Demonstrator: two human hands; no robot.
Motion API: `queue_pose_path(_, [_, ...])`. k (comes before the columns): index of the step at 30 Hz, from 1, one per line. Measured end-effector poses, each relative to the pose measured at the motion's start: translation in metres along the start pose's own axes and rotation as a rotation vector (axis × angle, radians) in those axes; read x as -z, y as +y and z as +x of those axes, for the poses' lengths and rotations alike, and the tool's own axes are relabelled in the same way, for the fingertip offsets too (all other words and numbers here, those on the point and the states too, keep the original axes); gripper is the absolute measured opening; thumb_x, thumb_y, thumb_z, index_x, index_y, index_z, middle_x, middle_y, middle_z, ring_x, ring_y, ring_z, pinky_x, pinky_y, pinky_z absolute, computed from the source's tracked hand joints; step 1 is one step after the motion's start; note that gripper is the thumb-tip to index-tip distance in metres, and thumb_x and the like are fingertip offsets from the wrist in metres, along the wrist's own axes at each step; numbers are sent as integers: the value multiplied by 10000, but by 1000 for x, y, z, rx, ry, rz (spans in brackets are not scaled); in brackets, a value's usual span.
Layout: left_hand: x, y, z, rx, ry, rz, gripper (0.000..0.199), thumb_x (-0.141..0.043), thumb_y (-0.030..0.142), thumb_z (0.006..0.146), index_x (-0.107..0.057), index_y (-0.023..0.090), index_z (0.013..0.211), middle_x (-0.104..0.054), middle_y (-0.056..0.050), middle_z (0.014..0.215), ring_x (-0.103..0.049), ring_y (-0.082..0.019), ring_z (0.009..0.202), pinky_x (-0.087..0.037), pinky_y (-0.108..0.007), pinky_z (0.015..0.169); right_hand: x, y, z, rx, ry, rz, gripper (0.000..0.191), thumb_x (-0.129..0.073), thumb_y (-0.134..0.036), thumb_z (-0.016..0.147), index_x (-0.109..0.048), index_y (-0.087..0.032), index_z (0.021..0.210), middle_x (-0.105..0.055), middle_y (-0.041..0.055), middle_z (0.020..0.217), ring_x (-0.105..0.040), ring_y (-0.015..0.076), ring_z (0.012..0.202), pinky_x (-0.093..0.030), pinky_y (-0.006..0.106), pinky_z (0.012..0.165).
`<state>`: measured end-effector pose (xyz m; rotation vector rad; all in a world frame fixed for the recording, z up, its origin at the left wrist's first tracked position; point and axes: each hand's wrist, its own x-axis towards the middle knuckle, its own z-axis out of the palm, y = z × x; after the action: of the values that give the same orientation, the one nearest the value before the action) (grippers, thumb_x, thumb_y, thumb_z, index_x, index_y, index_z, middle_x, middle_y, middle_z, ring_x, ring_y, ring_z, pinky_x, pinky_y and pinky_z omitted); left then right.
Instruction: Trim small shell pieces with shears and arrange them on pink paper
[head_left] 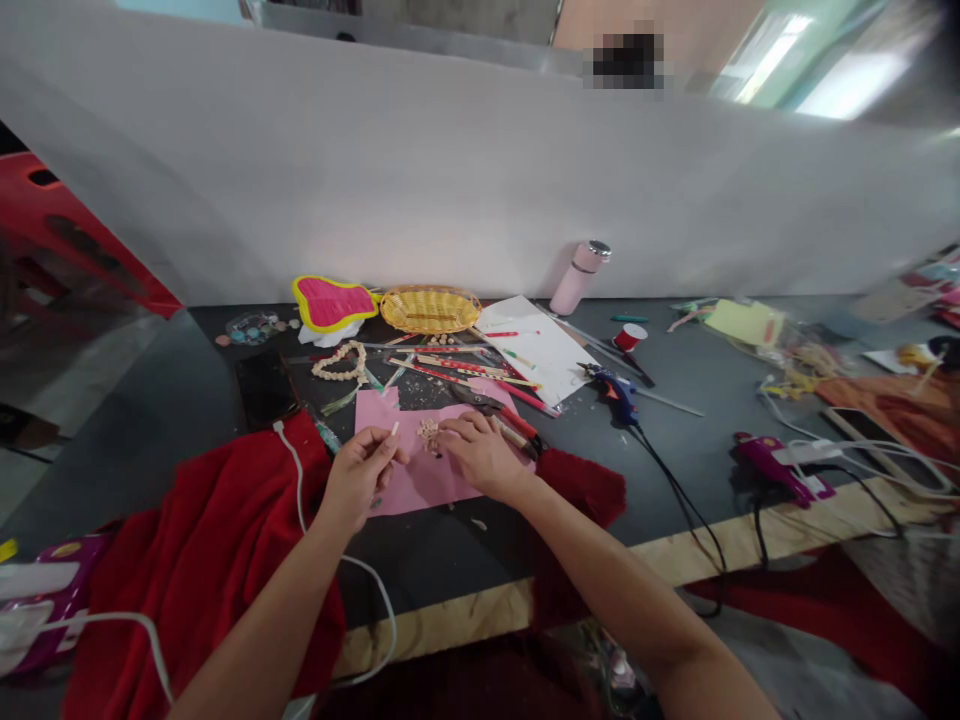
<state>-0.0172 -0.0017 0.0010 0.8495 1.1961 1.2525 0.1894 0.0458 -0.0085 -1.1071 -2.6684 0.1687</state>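
Observation:
My left hand (364,468) is closed in a pinch, with a small pale stick-like piece (395,428) poking up from the thumb and fingertips. My right hand (480,452) lies palm down with its fingers stretched out. Its fingertips are at a little heap of small beige pieces (427,431), perhaps cut bits or beads. Both hands are over a pink paper sheet (424,490). Beside the right hand lie pliers with red handles (519,424), partly covered by the wrist and fingers. Beyond the sheet, a heart-shaped beige beaded loop (339,364) rests on the dark table.
Patterned sticks (457,372) and a wicker basket (430,310) lie behind the sheet. Rightward are white paper (536,350), a pink bottle (580,278), a thread spool (630,337) and a corded blue glue gun (616,393). A phone (266,390) and red cloth (240,490) lie left.

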Motion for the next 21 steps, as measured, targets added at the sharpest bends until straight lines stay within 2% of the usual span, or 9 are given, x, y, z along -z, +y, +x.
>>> queue_pose_path(7, [-1,3,-1,7,-8,-12,253,-661,355,740,-519,146,750,-630,14,658,-364,-10,369,-230,-132,346,-1,-9,14,27,19,49,134,-546,-208,874,-658,-194,947,-636,63,909,-480,204,915,-376,357,849])
queue_pose_path(10, [-1,2,-2,12,-14,13,251,-647,364,749,-513,156,788,-644,7,673,-364,-15,362,-217,-136,338,-4,-13,17,9,14,32,109,-580,-163,839,-656,-191,912,-637,59,889,-486,211,895,-387,362,830])
queue_pose_path(12, [-1,2,-2,24,-22,47,260,-640,369,754,-512,170,863,-654,9,676,-376,-23,354,-218,-139,337,-4,-13,16,12,57,63,110,-565,-147,845,-647,-182,909,-639,67,909,-495,218,901,-395,372,832])
queue_pose_path(17, [-5,-1,-5,46,-98,184,272,-594,377,794,-517,179,965,-672,-5,710,-443,-48,374,-299,-164,374,0,-12,8,-8,195,451,149,-478,-102,879,-597,-178,927,-649,53,899,-572,176,860,-455,313,782])
queue_pose_path(21, [-9,-4,-11,-43,-163,335,227,-567,354,818,-572,163,941,-670,-27,797,-499,-64,454,-397,-195,459,6,-16,2,-5,196,690,167,-500,-91,840,-586,-206,925,-637,23,899,-595,145,855,-472,269,769])
